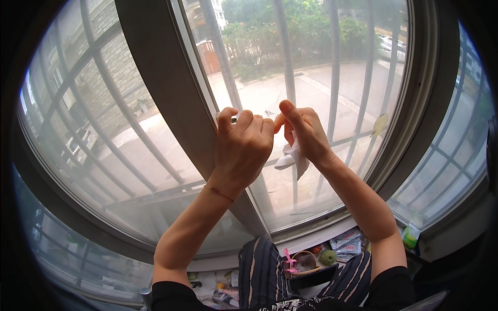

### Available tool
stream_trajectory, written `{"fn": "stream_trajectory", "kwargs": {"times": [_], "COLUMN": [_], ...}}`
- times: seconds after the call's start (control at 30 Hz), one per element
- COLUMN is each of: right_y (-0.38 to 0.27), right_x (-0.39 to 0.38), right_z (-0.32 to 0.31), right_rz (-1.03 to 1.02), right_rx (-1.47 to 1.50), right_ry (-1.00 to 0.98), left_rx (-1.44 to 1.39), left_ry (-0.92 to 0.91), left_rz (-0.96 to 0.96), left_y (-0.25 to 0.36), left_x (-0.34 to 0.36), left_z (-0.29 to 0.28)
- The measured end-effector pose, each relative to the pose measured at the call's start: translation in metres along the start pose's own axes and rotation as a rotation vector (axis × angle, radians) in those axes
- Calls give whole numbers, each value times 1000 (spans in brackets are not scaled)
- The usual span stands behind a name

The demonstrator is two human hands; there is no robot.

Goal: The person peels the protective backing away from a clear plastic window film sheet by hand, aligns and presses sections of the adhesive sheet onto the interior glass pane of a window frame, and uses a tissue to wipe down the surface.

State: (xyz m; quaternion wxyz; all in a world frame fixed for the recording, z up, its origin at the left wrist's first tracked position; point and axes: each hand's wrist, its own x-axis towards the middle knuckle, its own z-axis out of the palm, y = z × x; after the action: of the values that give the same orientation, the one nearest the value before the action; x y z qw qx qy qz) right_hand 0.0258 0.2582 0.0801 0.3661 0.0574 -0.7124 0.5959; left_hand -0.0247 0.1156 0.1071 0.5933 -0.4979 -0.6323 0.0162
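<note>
Both of my hands are raised in front of a barred window pane. My left hand, back toward me, has its fingers curled beside the frame's upright; what they hold, if anything, is hidden. A small dark and pale bit shows behind its index finger, too small to name. My right hand is closed with the thumb up, and a crumpled white tissue hangs from its palm. Its index finger reaches close to the left hand's fingers. Between the hands, a small dark patch shows at the glass.
A thick window frame upright stands left of my left hand. A yellowish leaf-shaped spot shows on the pane at right. Below, around my striped trousers, the sill holds a round basket, a green spiky ball and flat packets.
</note>
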Motion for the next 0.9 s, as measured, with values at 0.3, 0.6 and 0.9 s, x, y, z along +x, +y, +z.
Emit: {"fn": "stream_trajectory", "kwargs": {"times": [0.3,0.6,0.9], "right_y": [5,16,24], "right_x": [14,9,2], "right_z": [12,5,-6], "right_rz": [-143,-168,-247], "right_rx": [-123,-103,-21], "right_ry": [-11,-42,-97], "left_rx": [-12,197,118], "left_ry": [-42,-225,-216], "left_rz": [19,132,195], "left_y": [-4,-7,2], "left_x": [-2,0,-7], "left_z": [-4,-1,3]}}
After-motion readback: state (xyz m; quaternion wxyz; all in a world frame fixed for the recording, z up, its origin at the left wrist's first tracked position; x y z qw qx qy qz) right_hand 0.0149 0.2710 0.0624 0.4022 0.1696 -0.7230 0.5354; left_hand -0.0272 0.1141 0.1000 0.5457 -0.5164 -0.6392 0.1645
